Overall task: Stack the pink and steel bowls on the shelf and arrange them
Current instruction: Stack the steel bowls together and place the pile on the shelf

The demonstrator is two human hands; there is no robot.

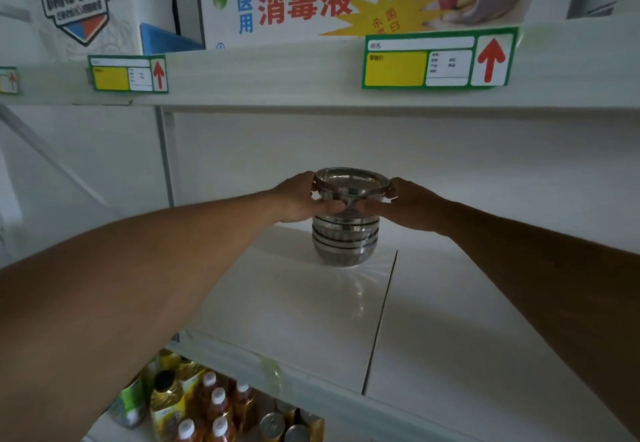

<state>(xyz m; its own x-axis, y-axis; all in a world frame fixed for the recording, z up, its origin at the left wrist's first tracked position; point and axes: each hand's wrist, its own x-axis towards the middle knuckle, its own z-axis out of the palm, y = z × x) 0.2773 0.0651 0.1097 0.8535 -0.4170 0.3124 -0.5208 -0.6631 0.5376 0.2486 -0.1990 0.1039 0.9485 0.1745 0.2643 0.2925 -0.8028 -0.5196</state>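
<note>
White shelf carries a stack of steel bowls near its back. Left hand and right hand both grip the top steel bowl, which seems almost seated. No pink bowls are visible; arranging appears left.

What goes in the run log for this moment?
hands: left, right grip top steel bowl | over steel stack | pink bowls unseen
</note>
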